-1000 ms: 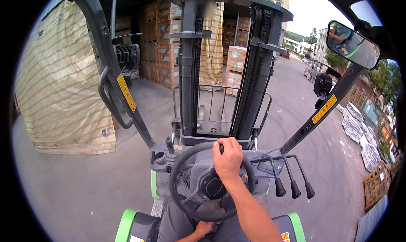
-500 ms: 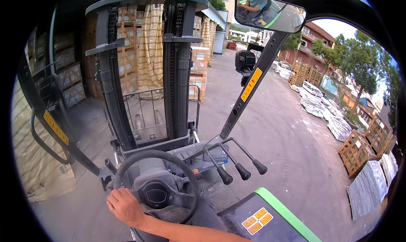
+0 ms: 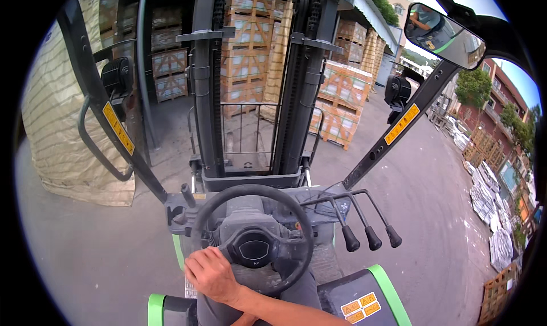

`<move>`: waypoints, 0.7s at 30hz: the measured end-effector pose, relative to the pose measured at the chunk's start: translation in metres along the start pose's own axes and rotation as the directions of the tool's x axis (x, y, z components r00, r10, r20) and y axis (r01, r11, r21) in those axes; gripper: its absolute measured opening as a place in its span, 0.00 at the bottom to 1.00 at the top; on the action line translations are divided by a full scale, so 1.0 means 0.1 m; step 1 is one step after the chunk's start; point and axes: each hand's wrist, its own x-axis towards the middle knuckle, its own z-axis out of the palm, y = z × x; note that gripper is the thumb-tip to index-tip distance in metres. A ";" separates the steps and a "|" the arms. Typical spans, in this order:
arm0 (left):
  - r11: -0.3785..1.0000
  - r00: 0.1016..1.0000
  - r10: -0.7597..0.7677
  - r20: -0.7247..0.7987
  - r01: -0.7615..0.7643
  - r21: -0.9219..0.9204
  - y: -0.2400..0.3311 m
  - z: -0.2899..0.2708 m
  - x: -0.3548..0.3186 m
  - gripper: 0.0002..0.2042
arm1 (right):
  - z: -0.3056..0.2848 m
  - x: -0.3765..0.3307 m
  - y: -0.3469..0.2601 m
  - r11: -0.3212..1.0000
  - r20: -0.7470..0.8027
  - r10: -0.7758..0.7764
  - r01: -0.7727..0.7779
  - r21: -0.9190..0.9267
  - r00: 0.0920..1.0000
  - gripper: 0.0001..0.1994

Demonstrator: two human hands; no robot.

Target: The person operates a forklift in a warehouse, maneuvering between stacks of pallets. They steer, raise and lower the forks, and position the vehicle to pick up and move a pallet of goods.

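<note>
My right hand (image 3: 211, 273) is closed around the lower left of the black steering wheel (image 3: 254, 189), its forearm crossing from the lower right. Under that forearm shows a short stretch of another bare arm (image 3: 246, 319); my left hand itself is not visible. The wheel hub (image 3: 254, 249) is dark, with a grey column behind it. Right of the wheel stand several black-knobbed control levers (image 3: 371, 238), with no hand on them. A short lever (image 3: 187, 195) rises left of the wheel.
Ahead stand the forklift mast (image 3: 296, 92) and a load backrest (image 3: 250, 126). Beyond are stacked wooden crates (image 3: 248, 58) and a lower crate stack (image 3: 341, 104). A tan tarpaulin (image 3: 68, 132) hangs at left. Flat white bundles (image 3: 484, 195) and an open-slatted crate (image 3: 497, 292) line the right side.
The mast, wheel and cab have shifted right in view, and the crates ahead show more squarely. The wheel appears more upright. My right hand stays on the wheel's left side.
</note>
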 end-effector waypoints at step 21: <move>0.999 0.973 0.044 -0.226 -0.046 -0.004 -0.67 1.28 0.68 0.10 | -2.55 -1.17 1.80 0.939 -0.174 0.252 -0.284 -0.193 0.952 0.06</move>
